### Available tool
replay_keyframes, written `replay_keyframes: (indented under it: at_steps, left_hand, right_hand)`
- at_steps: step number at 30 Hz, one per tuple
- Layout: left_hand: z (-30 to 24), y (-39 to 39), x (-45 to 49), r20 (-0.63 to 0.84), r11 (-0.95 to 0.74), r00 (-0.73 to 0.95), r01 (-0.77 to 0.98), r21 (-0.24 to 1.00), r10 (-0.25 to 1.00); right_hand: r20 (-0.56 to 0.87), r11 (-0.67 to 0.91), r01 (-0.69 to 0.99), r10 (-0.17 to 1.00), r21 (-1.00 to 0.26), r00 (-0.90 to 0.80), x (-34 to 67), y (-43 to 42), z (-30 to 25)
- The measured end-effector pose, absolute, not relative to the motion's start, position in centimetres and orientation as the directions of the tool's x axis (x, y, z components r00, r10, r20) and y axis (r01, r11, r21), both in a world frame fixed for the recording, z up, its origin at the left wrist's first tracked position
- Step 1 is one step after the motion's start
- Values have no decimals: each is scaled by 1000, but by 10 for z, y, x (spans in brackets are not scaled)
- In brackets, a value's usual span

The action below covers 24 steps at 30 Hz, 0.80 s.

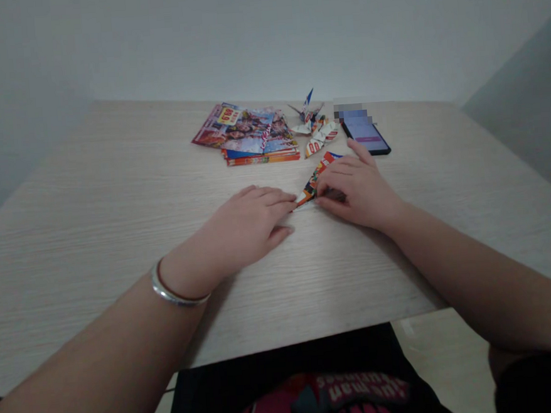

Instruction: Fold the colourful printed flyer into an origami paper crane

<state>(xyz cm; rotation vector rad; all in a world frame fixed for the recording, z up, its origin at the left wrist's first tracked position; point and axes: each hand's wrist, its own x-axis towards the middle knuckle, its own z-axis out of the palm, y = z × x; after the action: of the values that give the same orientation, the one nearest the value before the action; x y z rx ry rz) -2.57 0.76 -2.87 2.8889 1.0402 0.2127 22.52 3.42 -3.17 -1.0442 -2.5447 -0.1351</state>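
A colourful folded piece of printed paper (310, 186) lies on the table between my hands. My left hand (256, 223) rests flat with its fingers stretched out, the fingertips touching the paper's narrow left tip. A silver bangle (168, 292) circles the left wrist. On the paper's right side, my right hand (359, 188) has its thumb and index finger pinched at the lower edge. The right little finger sticks out toward the phone. Part of the paper is hidden beneath the right hand.
Behind the hands, a stack of printed flyers (252, 136) lies on the pale wooden table (114, 199). Beside it are a folded paper crane (307, 117) and another folded paper piece (322, 139). A phone (367, 134) with its screen lit lies to their right. A wall stands behind.
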Motion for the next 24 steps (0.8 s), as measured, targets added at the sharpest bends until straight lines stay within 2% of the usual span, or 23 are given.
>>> replay_keyframes:
  at_steps: [4, 11, 18, 24]
  left_hand:
    - [-27, 4, -23, 81, -762, 758, 645, 51, 647]
    - [-26, -5, -14, 98, -747, 750, 661, -71, 654]
    - [-18, -7, -14, 47, -744, 746, 666, -62, 664]
    - [-19, -8, -15, 153, -738, 748, 663, -124, 646]
  right_hand:
    - [379, 743, 666, 636, -68, -672, 226, 29, -26]
    - [299, 645, 764, 734, -25, -610, 210, 33, -30]
    - [288, 602, 795, 777, -81, -559, 207, 38, -37]
    - [290, 617, 783, 765, -74, -575, 207, 42, -37]
